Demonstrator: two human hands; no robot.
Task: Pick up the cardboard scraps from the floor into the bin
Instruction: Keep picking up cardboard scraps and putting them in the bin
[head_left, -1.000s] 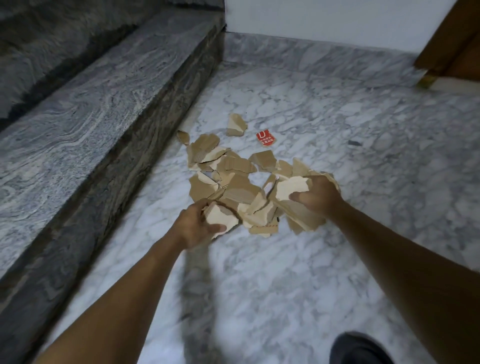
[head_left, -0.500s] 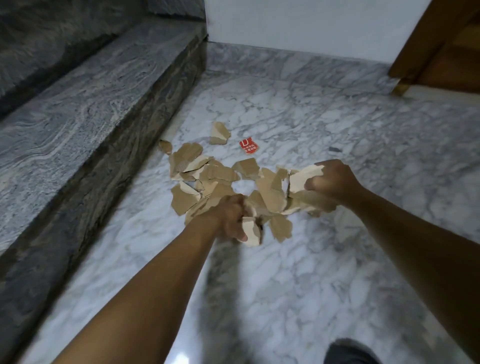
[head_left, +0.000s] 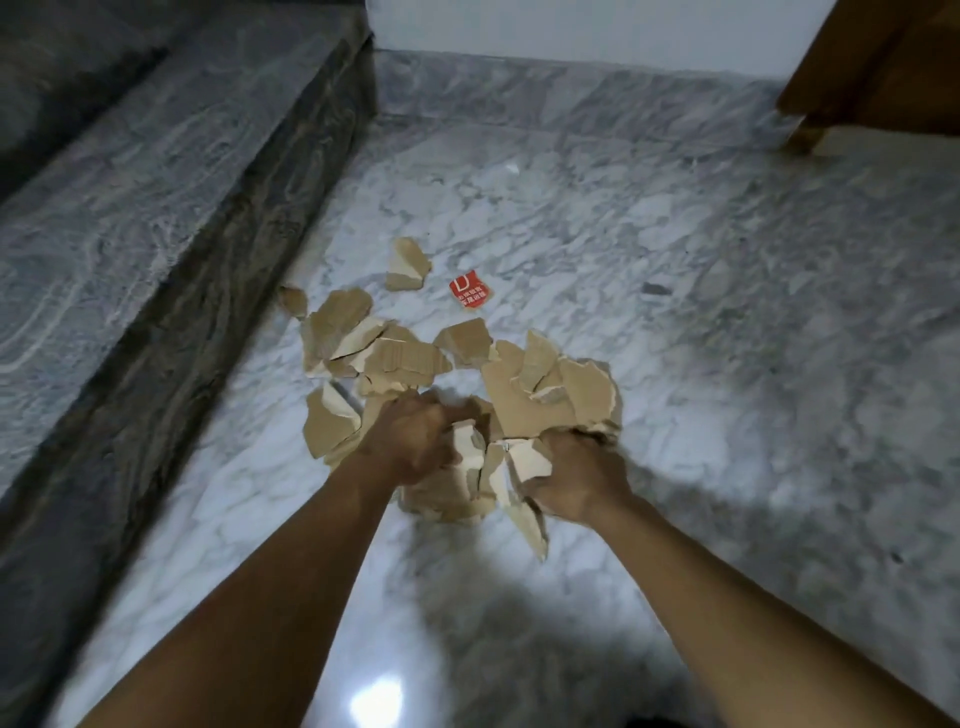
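Brown cardboard scraps (head_left: 358, 338) lie in a loose pile on the white marble floor (head_left: 727, 415). My left hand (head_left: 415, 441) and my right hand (head_left: 576, 478) are close together above the near side of the pile, and together they grip a bunch of cardboard scraps (head_left: 498, 457) between them. One long piece hangs down below my right hand. A single scrap (head_left: 408, 265) lies apart at the far side, next to a small red card (head_left: 467, 292). No bin is in view.
A dark grey stone step (head_left: 156, 223) runs along the left of the floor. A white wall and marble skirting close the far end. A brown wooden door or frame (head_left: 872, 67) stands at the top right.
My right hand has drawn back and inward to meet my left hand, pressing the scraps into one bunch. The view has shifted slightly.
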